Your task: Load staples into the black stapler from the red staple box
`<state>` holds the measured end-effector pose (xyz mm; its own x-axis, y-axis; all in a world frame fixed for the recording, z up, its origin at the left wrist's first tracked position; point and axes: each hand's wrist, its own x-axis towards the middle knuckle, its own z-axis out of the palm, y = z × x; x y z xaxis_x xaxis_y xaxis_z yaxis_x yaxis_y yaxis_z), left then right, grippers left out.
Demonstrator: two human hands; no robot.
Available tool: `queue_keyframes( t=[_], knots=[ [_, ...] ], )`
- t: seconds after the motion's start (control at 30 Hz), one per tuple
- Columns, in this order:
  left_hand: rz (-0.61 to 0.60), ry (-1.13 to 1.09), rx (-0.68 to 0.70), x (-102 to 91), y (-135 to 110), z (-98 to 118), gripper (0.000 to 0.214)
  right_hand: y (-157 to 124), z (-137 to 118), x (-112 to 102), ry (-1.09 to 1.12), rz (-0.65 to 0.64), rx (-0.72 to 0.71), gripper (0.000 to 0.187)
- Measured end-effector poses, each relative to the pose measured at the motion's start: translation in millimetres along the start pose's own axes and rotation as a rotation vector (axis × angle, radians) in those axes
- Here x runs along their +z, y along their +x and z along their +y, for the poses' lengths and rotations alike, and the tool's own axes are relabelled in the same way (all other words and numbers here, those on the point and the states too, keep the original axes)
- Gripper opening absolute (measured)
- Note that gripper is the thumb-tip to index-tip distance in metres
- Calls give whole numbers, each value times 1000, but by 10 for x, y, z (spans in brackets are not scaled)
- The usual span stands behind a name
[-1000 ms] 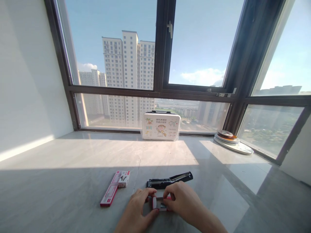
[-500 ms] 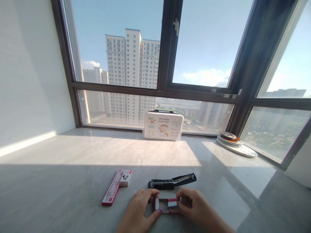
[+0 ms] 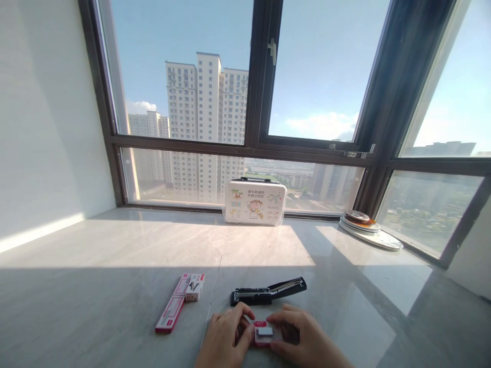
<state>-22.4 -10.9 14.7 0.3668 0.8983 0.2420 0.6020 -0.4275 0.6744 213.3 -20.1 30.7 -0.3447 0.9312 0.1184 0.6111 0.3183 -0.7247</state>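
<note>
A small red-and-white staple box point(image 3: 261, 337) lies low between my two hands, close to the counter surface. My left hand point(image 3: 229, 335) has its thumb and fingers closed on the left end. My right hand point(image 3: 303, 335) pinches the right end, with its thumb near the lower edge and its fingers at the upper one. A pale rectangle shows on the box's top, and fingers cover both ends. Just beyond the hands lies a black stapler point(image 3: 251, 295), its upper arm swung wide open to the right.
To the left lie long pink-and-white boxes point(image 3: 169, 313) end to end, beside a small white box point(image 3: 195, 287) with a stapler picture. A white carry case point(image 3: 255, 203) with cartoon prints stands by the window. Stacked plates point(image 3: 360, 227) sit in the right corner.
The staple box looked longer, with a gap between its ends; now it is compact. My hands have come nearer each other. The view has shifted slightly.
</note>
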Motion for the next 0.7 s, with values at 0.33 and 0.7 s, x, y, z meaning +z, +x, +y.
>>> queue_keyframes(
  t=[0.33,0.7],
  knots=[
    [151,86,-180,-172,237,-294,38,185,-308,83,-198,22,-59,12],
    [115,117,-125,-135,100,-195,12,582,-330,153,-204,119,-157,15]
  ],
)
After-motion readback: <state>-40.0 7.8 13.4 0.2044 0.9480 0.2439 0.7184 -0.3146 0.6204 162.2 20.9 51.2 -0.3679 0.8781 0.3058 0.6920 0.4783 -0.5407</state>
